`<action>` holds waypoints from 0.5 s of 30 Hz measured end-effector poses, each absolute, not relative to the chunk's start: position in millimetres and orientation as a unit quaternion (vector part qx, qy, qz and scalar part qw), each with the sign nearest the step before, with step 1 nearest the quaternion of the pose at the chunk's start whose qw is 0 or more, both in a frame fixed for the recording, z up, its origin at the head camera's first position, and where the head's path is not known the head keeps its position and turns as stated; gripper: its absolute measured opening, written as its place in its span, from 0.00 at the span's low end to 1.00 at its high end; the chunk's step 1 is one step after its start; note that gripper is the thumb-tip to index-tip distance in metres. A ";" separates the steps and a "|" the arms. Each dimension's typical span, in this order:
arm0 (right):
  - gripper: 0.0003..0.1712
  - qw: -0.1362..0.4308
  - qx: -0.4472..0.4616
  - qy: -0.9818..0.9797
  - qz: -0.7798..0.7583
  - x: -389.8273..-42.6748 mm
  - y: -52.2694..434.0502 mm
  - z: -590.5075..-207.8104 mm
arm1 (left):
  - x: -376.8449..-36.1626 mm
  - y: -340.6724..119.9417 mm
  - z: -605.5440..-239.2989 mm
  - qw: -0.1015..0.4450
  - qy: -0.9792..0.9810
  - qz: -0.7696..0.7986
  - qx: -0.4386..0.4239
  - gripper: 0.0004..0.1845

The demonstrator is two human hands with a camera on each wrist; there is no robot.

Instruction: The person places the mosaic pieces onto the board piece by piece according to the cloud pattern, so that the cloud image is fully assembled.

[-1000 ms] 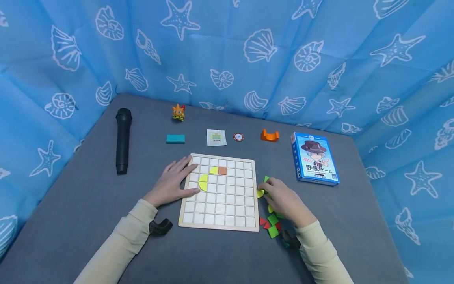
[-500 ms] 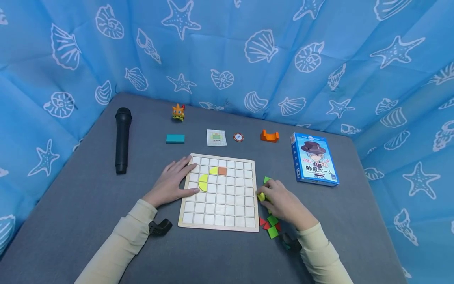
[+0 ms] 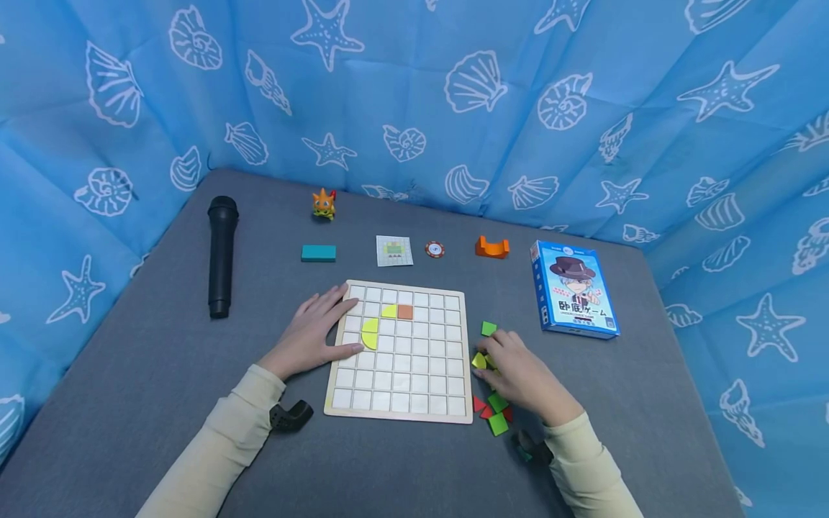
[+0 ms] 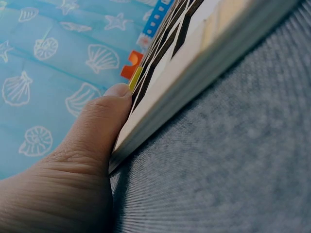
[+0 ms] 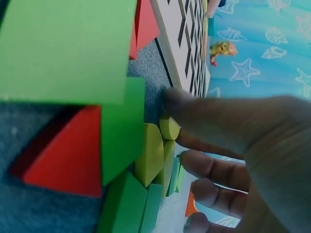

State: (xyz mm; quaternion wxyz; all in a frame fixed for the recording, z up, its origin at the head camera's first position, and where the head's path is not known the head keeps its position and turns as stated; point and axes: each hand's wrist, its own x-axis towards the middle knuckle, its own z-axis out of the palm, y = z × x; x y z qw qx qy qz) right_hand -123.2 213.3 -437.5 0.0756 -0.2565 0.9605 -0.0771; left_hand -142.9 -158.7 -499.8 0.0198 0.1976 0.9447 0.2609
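The right hand (image 3: pixel 518 370) is pinching a small yellow piece (image 3: pixel 478 360) at its fingertips, thumb and forefinger curling round it; the right wrist view is showing that piece (image 5: pixel 169 128) right under the thumb, among other yellow and green ones. The piece is sitting just off the right edge of the board (image 3: pixel 447 414), about level with the board's middle rows, so the board's cells are lying to the left of the grip and slightly away from the person. The loose pile (image 3: pixel 495 410) of red and green blocks is lying beside the board's near right corner, under and behind the hand, and one green block (image 3: pixel 488 328) is sitting apart, farther up that edge. The left hand (image 3: pixel 314 334) is lying flat, fingers straight, pressing on the board's left edge, its thumb (image 4: pixel 104 121) against the rim near the yellow half-disc (image 3: pixel 370 334). The right hand is the nearer one to the pieces.
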 end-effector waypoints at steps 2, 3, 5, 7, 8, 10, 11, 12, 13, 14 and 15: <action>0.18 0.084 -0.242 0.964 -0.074 -124.1 212.7 -437.2 | -142.9 -158.8 -500.3 0.019 0.944 0.263 0.198 0.48; 0.17 0.088 -0.238 0.964 -0.073 -124.5 212.5 -437.1 | -142.9 -158.8 -500.6 0.019 0.944 0.263 0.198 0.48; 0.16 0.092 -0.237 0.965 -0.071 -125.0 211.8 -436.8 | -143.0 -158.8 -500.8 0.018 0.944 0.263 0.199 0.48; 0.16 0.092 -0.243 0.963 -0.073 -125.2 211.0 -436.4 | -143.1 -158.9 -501.2 0.016 0.944 0.262 0.200 0.47; 0.15 0.092 -0.247 0.962 -0.075 -125.1 210.5 -436.1 | -143.2 -159.0 -501.5 0.014 0.944 0.262 0.201 0.47; 0.14 0.093 -0.252 0.960 -0.083 -124.8 209.6 -435.9 | -143.4 -159.2 -501.7 0.013 0.944 0.263 0.200 0.47; 0.14 0.095 -0.254 0.959 -0.087 -124.7 209.3 -435.8 | -143.6 -159.3 -501.9 0.013 0.944 0.262 0.200 0.48; 0.14 0.096 -0.256 0.958 -0.090 -124.6 209.0 -435.8 | -143.7 -159.4 -502.4 0.013 0.944 0.263 0.201 0.48; 0.14 0.099 -0.257 0.957 -0.093 -124.5 208.7 -435.7 | -143.7 -159.6 -502.7 0.013 0.944 0.262 0.202 0.48; 0.14 0.103 -0.257 0.956 -0.096 -124.3 208.4 -435.6 | -143.8 -159.7 -502.9 0.014 0.943 0.263 0.202 0.48; 0.14 0.105 -0.257 0.956 -0.097 -124.3 208.1 -435.7 | -143.8 -159.7 -503.0 0.016 0.944 0.262 0.201 0.48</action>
